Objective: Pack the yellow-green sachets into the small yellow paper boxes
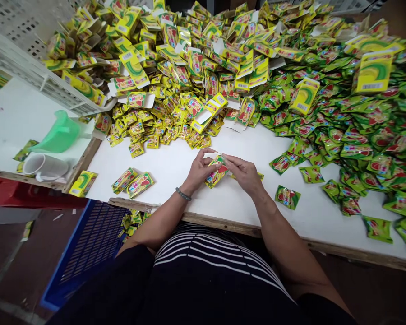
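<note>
Between my two hands is a small yellow-and-green box (217,174) with red print, held just above the white table near its front edge. My left hand (202,170) grips the box from the left, thumb across its face. The fingers of my right hand (241,170) close on its upper right end, where a bit of white flap shows. A yellow packet (260,176) lies partly hidden behind my right hand. Two similar boxes (140,185) lie to the left of my left hand. Right of my right wrist lies a single green packet (287,197).
Many yellow boxes (196,58) are heaped along the back, with small yellow packets (159,117) before them. Green packets (358,135) pile up at right. A white crate (43,76), green scoop (59,133) and white mug (45,166) stand left. Below is a blue crate (84,243).
</note>
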`<move>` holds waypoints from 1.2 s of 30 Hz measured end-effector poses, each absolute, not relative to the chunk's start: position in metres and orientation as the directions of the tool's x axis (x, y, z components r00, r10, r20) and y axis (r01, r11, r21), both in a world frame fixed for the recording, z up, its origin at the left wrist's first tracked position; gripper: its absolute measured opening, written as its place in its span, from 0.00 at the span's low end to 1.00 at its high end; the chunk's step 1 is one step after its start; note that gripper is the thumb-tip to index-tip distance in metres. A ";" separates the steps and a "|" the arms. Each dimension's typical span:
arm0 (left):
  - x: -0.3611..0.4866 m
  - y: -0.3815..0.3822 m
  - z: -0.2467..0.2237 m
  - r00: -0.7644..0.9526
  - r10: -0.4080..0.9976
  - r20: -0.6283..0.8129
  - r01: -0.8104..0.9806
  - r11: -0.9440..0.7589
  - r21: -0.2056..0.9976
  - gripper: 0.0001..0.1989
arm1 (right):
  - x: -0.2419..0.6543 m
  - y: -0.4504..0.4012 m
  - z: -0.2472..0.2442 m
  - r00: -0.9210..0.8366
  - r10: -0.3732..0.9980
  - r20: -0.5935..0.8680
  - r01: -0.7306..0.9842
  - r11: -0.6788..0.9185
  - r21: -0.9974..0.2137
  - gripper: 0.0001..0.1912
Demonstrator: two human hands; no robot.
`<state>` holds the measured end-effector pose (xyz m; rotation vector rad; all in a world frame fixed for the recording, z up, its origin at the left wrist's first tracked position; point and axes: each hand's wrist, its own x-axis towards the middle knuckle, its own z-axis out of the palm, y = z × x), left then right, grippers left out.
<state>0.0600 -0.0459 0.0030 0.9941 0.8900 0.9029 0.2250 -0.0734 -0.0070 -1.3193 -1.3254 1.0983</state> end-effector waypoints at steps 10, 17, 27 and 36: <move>0.064 -0.047 0.004 0.355 0.906 -0.231 -0.162 0.303 0.939 0.31 | 0.220 -0.071 -0.009 0.143 0.958 -0.249 -0.245 -0.209 -0.947 0.14; 0.062 -0.048 0.005 0.353 0.906 -0.234 -0.205 0.319 0.925 0.31 | 0.229 -0.073 -0.010 0.025 0.969 -0.245 -0.174 -0.237 -0.956 0.14; 0.058 -0.050 0.004 0.309 0.919 -0.246 -0.316 0.344 0.884 0.29 | 0.199 -0.087 -0.002 0.035 0.876 0.481 0.526 0.393 -0.755 0.15; -0.010 -0.026 0.059 0.139 0.975 -0.175 0.869 -0.035 0.494 0.12 | 0.272 -0.070 -0.006 0.491 0.815 0.309 0.732 -0.192 -0.654 0.16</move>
